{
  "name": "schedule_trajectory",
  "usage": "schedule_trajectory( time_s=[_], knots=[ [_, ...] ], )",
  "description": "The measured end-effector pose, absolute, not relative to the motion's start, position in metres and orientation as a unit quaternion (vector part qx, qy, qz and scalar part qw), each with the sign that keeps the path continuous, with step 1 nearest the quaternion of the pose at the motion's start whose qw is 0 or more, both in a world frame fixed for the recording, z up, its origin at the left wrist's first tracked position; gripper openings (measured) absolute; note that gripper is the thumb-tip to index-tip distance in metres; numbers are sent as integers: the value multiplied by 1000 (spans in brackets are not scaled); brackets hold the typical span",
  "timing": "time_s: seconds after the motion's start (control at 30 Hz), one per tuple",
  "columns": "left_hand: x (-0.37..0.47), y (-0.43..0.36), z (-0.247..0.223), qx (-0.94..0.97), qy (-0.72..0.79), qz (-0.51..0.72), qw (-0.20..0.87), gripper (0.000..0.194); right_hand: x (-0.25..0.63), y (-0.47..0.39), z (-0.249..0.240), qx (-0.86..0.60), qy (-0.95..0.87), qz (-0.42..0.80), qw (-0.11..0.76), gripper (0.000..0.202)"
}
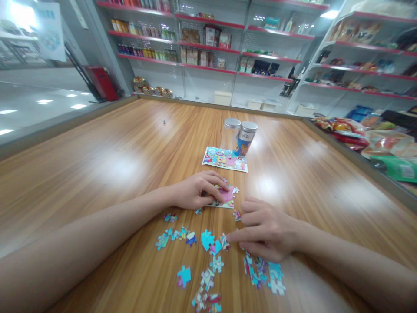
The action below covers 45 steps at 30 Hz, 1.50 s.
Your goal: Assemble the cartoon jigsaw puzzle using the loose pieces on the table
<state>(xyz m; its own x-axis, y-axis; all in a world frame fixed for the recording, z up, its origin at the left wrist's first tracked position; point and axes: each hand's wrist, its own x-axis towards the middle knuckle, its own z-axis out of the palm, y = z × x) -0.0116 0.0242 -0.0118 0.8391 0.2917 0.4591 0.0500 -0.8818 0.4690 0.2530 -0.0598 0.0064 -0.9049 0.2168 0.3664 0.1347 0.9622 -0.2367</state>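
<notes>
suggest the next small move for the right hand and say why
I'd probably have the right hand pick up the small loose piece and try it along the joined section: the index fingertip is already at or very near that piece, and the left hand lies over the section, so may steady it. Whether it fits, I can't tell.

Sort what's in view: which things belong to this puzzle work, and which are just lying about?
Belong to the job:
joined puzzle section, under the left hand
loose puzzle pieces, by the right hand
picture card
probably the clear container and labelled container

Apparently just lying about:
snack packets
green packet
shelved goods
</notes>
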Motion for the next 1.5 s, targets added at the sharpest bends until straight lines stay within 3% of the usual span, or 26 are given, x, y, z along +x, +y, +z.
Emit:
schedule_trajectory(
  time_s=[0.23, 0.37, 0.57, 1.5],
  knots=[
    [-11, 23, -11, 932, 87, 271, 225, 27, 253, -61, 10, -110, -972, 95, 186, 22],
    [-11, 23, -9, 931, 85, 274, 227, 25, 251, -65, 16, -84, -971, 118, 189, 37],
    [-10, 23, -10, 931, 86, 275, 226, 26, 247, -71, 19, -58, -980, 147, 118, 53],
    [-10, 24, -9, 932, 81, 276, 223, 28, 247, -68, 15, -51, -975, 158, 147, 46]
  ],
)
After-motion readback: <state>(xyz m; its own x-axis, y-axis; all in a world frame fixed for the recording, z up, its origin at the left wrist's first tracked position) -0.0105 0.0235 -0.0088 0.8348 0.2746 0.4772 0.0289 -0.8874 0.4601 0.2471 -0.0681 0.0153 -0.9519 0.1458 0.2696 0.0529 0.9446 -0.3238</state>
